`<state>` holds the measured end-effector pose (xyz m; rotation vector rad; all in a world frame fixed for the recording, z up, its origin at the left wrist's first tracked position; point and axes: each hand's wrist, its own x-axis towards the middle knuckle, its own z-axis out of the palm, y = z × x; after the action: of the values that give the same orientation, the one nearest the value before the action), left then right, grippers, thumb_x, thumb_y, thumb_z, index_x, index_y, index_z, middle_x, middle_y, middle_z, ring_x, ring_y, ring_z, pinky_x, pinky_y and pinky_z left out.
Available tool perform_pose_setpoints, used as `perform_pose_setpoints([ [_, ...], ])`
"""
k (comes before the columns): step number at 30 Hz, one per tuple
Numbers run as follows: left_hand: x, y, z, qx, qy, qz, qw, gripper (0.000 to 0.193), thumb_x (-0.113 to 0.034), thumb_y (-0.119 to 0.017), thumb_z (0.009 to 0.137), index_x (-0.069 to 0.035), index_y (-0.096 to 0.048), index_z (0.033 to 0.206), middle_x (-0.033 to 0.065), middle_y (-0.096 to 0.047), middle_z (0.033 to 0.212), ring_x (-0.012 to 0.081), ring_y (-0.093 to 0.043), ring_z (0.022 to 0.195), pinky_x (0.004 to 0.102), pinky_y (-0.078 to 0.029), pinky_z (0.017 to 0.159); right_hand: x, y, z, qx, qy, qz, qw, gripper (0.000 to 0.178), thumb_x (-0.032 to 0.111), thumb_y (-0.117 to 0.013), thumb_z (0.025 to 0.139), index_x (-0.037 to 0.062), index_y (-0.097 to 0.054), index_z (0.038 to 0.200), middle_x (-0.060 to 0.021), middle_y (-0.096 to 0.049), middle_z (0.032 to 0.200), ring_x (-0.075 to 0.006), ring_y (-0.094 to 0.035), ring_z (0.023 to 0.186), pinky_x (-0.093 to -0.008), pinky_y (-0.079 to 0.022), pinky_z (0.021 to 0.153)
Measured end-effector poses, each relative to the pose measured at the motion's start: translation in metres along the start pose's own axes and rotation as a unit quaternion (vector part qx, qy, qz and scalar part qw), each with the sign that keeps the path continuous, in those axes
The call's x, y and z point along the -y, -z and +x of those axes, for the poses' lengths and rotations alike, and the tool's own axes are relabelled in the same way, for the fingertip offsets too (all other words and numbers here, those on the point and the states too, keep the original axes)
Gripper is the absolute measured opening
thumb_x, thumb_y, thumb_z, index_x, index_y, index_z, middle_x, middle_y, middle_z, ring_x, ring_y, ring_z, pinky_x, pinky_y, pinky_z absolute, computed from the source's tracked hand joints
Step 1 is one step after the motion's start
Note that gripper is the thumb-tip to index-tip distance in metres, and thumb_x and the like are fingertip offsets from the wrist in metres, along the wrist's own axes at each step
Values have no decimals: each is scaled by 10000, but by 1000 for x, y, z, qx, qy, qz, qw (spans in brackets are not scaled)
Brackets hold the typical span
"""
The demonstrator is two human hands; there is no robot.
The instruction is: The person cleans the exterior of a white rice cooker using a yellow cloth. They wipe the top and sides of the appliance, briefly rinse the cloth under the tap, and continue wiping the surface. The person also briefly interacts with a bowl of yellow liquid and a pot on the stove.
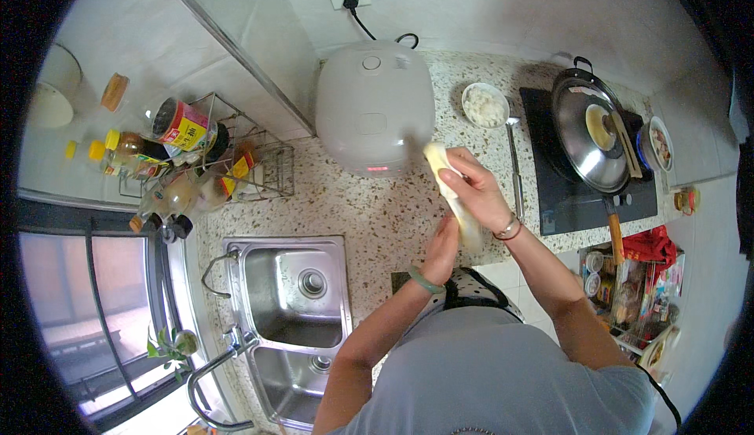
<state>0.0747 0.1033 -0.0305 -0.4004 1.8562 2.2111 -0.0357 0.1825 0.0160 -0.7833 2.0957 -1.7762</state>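
Note:
My right hand (479, 191) is closed round a pale yellow cloth (437, 159), its thumb laid across the folds. The cloth's upper end sticks out above the fingers, and its lower part (470, 232) hangs blurred between my hands. My left hand (444, 245) rests edge-on against the lower part of the cloth, its visible fingers stretched out. Part of that hand is hidden behind the cloth. Both hands are in front of my body, over the counter's front edge, nearest to a light grey rice cooker (375, 109) with its lid down.
A bowl of white rice (485, 105) sits on the speckled counter (377, 211). Right of it, a lidded wok (591, 133) stands on a black cooktop (550, 207), beside another filled bowl (658, 143). A double steel sink (287, 309) and a wire rack (271, 169) of bottles are at the left.

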Motion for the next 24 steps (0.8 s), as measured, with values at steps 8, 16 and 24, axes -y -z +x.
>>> perform_pose_setpoints([
  [8, -13, -8, 19, 82, 33, -352, 932, 577, -449, -256, 1010, -7, -305, 1377, 120, -502, 1275, 236, -548, 1087, 377, -410, 983, -6, -6, 46, 17, 128, -346, 929, 434, -22, -577, 787, 190, -622, 1163, -85, -504, 1036, -260, -558, 877, -339, -492, 696],
  [16, -3, -3, 20, 64, 54, -430, 899, 491, -405, -364, 1000, -118, -309, 1394, 90, -514, 1260, 237, -587, 1042, 416, -480, 915, -14, -22, 57, 56, 175, -412, 892, 444, 65, -584, 763, 226, -604, 1176, -51, -521, 1010, -240, -546, 967, -329, -490, 754],
  [24, -1, 15, 17, 5, 21, -463, 886, 479, -382, -400, 993, -107, -338, 1381, 72, -497, 1300, 210, -541, 1113, 406, -439, 972, 4, -60, 80, 65, 280, -540, 791, 453, 98, -586, 716, 179, -610, 1161, 2, -508, 983, -179, -489, 899, -309, -375, 745],
])
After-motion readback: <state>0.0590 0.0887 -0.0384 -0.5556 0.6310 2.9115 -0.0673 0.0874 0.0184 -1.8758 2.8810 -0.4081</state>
